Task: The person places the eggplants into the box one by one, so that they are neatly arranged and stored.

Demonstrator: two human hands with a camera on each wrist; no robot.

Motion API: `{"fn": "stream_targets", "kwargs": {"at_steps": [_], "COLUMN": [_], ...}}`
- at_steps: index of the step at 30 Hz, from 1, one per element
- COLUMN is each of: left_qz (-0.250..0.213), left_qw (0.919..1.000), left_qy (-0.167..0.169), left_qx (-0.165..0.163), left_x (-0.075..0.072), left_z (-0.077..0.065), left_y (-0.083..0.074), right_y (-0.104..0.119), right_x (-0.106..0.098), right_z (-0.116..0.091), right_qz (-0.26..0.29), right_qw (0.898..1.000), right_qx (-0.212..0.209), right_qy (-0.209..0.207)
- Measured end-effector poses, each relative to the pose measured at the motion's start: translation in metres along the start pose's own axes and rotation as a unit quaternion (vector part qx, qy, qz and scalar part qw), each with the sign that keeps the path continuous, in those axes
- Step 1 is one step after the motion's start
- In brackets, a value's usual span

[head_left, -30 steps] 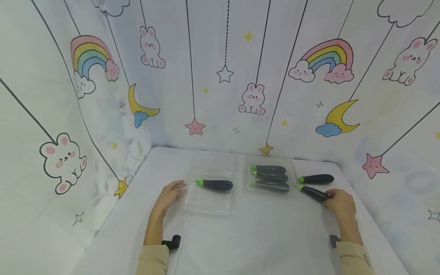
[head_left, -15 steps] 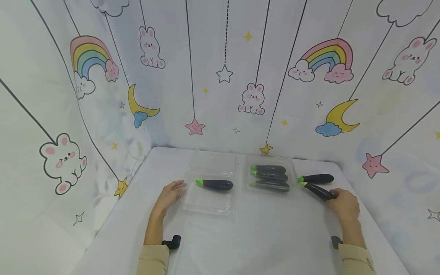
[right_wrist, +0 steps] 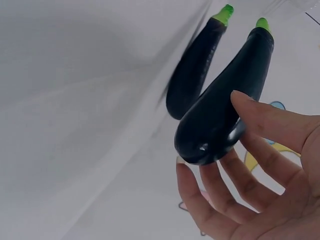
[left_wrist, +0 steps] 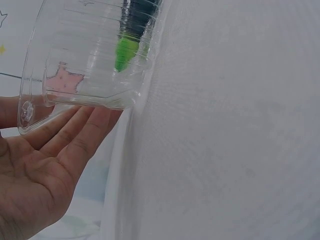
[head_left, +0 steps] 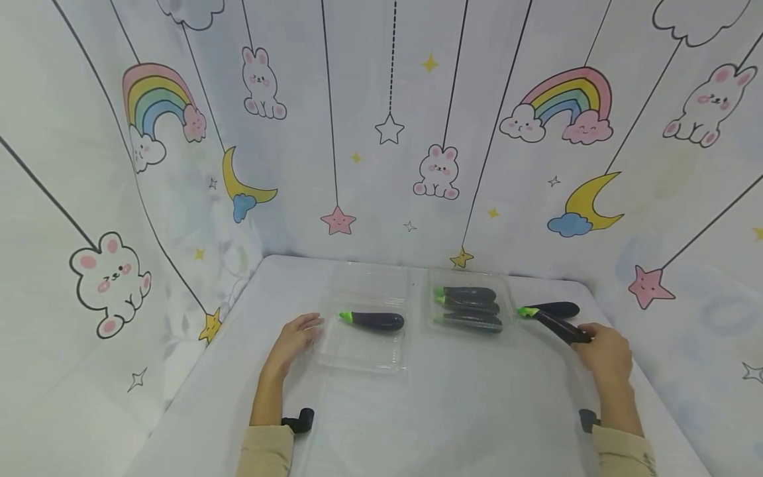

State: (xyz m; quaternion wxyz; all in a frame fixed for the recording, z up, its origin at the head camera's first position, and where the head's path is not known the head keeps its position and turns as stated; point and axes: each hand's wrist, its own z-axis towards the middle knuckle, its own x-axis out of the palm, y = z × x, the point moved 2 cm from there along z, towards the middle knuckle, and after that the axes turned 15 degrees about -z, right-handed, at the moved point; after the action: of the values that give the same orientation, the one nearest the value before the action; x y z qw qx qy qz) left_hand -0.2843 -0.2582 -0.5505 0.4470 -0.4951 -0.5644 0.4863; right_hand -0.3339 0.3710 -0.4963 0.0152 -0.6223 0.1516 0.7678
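Note:
My right hand (head_left: pixel 607 351) grips the thick end of a dark eggplant (right_wrist: pixel 227 100), thumb on one side and fingers on the other. Its green stem end points away to the left and overlaps a second eggplant (head_left: pixel 559 309) lying at the table's right. My left hand (head_left: pixel 296 336) is at the left wall of an open clear plastic container (head_left: pixel 357 354), its straight fingers (left_wrist: pixel 85 132) right against that wall. Inside this container lies one eggplant (head_left: pixel 377 321), green stem to the left.
Right of it, another clear plastic container (head_left: pixel 438 275) holds several eggplants side by side. Everything sits on a white-covered table (head_left: pixel 447 424). A white curtain (head_left: pixel 381 172) printed with rabbits, rainbows and stars rises behind the table and at its sides.
My right hand has drawn back and to the right, with the eggplant in its grip; the stem end has risen over the other loose eggplant. My left hand has stayed in place.

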Motion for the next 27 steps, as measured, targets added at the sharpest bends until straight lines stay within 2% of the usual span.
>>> {"fn": "stream_targets", "kwargs": {"at_steps": [13, 27], "left_qz": [0.003, -0.005], "left_qw": [1.0, 1.0], "left_qy": [-0.002, -0.001], "left_qx": [-0.001, -0.005], "left_x": [0.001, 0.001], "left_z": [0.0, 0.0], "left_y": [0.001, -0.002], "right_y": [0.006, 0.022], "right_x": [-0.015, -0.029], "right_z": [-0.007, -0.016], "right_qz": [0.011, 0.028], "right_qw": [0.999, 0.998], "right_qx": [-0.013, -0.022], "right_qy": [-0.028, -0.05]}}
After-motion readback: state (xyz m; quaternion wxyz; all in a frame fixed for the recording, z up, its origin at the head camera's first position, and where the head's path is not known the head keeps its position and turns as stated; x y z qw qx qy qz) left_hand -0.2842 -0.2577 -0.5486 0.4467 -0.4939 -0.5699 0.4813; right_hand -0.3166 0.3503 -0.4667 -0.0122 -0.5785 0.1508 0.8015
